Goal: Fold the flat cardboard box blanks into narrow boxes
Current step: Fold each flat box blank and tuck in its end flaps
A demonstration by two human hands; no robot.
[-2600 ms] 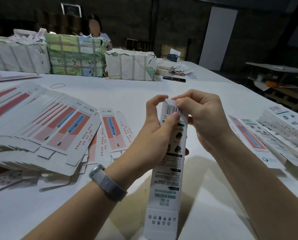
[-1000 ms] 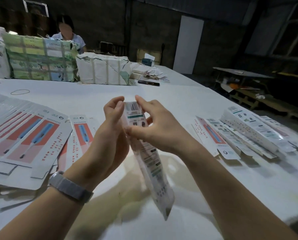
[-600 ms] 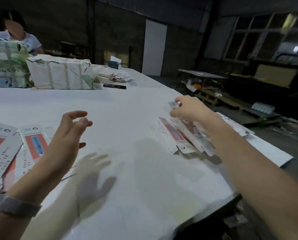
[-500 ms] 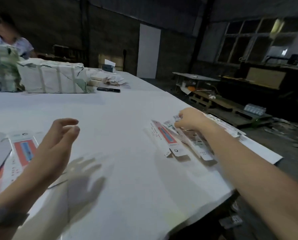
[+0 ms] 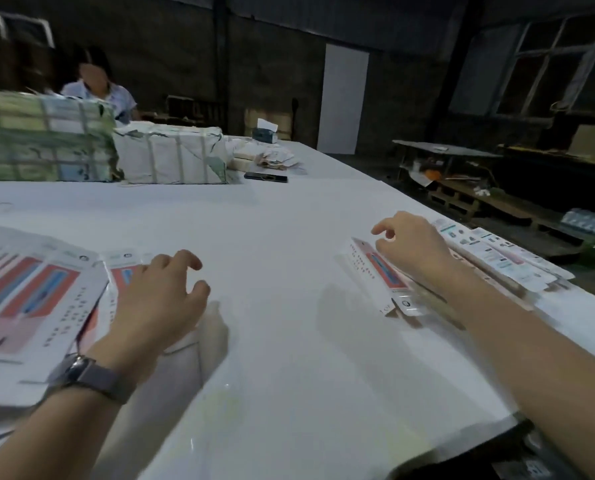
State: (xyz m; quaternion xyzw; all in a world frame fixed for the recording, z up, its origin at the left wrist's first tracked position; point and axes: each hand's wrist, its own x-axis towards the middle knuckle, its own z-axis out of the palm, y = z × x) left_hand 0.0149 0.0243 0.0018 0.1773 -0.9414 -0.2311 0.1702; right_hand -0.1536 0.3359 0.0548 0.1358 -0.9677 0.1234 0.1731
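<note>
Blanks (image 5: 36, 292) fanned at left, waiting; folded boxes (image 5: 497, 261) laid at right. Right hand (image 5: 410, 247) over the box pile, fingers loosely curled, holding nothing, fingertips touching or just above the nearest red-faced box (image 5: 382, 271) — cannot tell which. Left hand (image 5: 161, 299) hovering just beside the blanks, fingers relaxed and spread, holding nothing, watch (image 5: 92, 375) on the wrist.

A second ago both hands gripped a narrow box upright at the centre; half a second ago the right hand alone carried it to the pile. Now released, added to the row at right. Left hand lowered and shifted toward the fan of blanks since then. Meaning: one box finished, cycle restarting, next blank likely to be drawn from the top of the fan at left. Many blanks still unfolded, so far from done.

Further out on the worktop (image 5: 289, 341): wrapped bundles (image 5: 171, 154) at the far edge, a dark phone (image 5: 265, 177) beside them, a tissue box (image 5: 265, 133) beyond. A person (image 5: 95, 88) seated behind the bundles. Dim room, pallets (image 5: 479, 202) on the floor at right.
</note>
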